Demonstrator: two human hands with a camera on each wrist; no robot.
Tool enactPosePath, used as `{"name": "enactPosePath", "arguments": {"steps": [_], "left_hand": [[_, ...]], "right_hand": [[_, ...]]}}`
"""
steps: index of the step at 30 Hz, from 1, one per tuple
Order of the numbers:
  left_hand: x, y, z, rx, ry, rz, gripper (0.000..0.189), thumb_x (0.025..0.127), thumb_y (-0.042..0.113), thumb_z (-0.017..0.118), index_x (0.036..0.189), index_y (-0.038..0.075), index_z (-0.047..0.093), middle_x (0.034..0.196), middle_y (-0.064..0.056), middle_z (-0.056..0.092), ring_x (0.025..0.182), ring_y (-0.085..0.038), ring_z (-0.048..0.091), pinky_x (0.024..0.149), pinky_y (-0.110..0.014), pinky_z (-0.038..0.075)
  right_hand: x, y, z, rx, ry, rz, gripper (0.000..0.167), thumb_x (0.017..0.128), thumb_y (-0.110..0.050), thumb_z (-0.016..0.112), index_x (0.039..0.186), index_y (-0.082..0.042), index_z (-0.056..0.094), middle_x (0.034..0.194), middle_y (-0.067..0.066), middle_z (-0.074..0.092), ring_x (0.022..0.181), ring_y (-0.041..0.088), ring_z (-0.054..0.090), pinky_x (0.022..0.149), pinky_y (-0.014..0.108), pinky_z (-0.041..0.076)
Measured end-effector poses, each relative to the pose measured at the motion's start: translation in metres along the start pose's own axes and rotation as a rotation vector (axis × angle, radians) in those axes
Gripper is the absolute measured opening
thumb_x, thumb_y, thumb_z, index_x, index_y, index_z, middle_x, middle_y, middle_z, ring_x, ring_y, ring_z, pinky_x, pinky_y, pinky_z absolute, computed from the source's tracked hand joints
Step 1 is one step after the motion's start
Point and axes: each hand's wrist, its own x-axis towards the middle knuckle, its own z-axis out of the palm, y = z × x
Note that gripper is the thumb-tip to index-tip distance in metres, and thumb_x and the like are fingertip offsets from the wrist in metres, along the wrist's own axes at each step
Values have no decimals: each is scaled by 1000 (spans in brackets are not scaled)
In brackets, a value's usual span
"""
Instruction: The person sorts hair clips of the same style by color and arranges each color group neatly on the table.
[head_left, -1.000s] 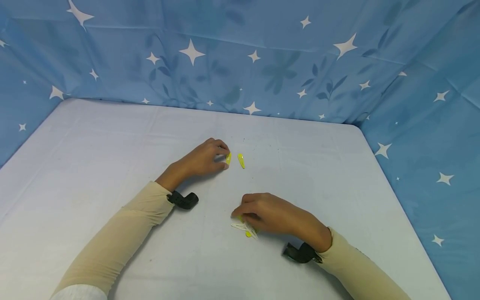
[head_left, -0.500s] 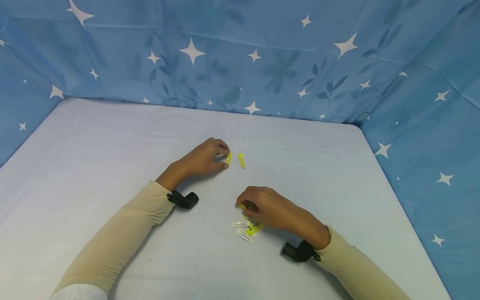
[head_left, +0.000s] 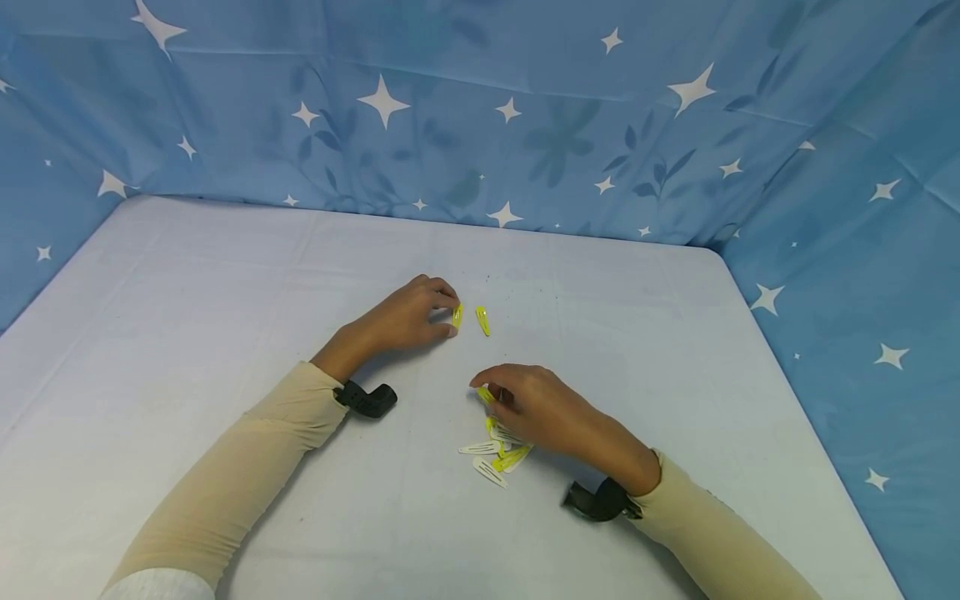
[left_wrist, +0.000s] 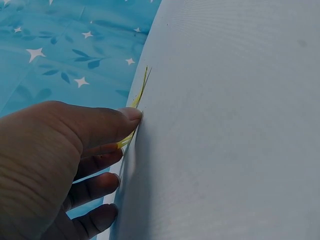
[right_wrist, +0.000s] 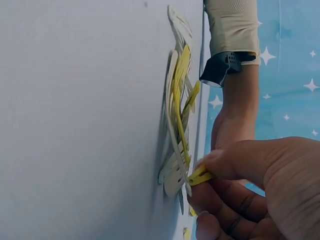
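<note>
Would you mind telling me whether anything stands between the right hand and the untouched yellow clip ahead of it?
Nothing visible does: only white tabletop lies between the right hand and the untouched yellow clip. The left hand is off to that clip's left.

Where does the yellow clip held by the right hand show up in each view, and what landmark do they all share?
Head: the yellow clip is below center, at the right hand's fingertips.
Left wrist: not in it.
Right wrist: right of center, in the lower half.
Shared landmark: the blue starry curtain.
</note>
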Motion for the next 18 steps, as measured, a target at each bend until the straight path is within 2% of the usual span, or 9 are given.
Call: {"name": "enactPosePath", "arguments": {"steps": [4, 9, 13, 18], "left_hand": [[0, 0, 0, -1, 3, -3, 38, 87, 17, 74, 119, -2, 68, 124, -12, 58, 118, -30, 48, 101, -42, 38], [0, 0, 0, 1, -1, -8, 39, 87, 17, 74, 120, -2, 67, 124, -13, 58, 118, -30, 48, 101, -42, 38], [1, 0, 0, -4, -4, -12, 39, 87, 18, 73, 120, -2, 67, 125, -13, 58, 118, -29, 47, 100, -41, 38], [1, -1, 0, -2, -3, -3, 39, 87, 18, 73, 120, -2, 67, 124, -13, 58, 117, -30, 48, 100, -42, 38]], "right_hand": [[1, 4, -1, 10, 39, -23, 31, 88, 0, 66, 118, -6, 68, 83, -8, 57, 73, 7, 51, 63, 22, 46], [2, 8, -3, 31, 55, 8, 33, 89, -2, 65, 122, -5, 66, 81, -8, 55, 73, 8, 50, 64, 22, 46], [1, 10, -5, 88, 74, 36, 20, 89, -3, 67, 108, -8, 70, 85, -8, 60, 75, 7, 53, 65, 23, 48], [0, 14, -8, 182, 121, -11, 15, 86, 2, 68, 95, -9, 71, 91, -6, 62, 73, 7, 56, 63, 24, 49]]}}
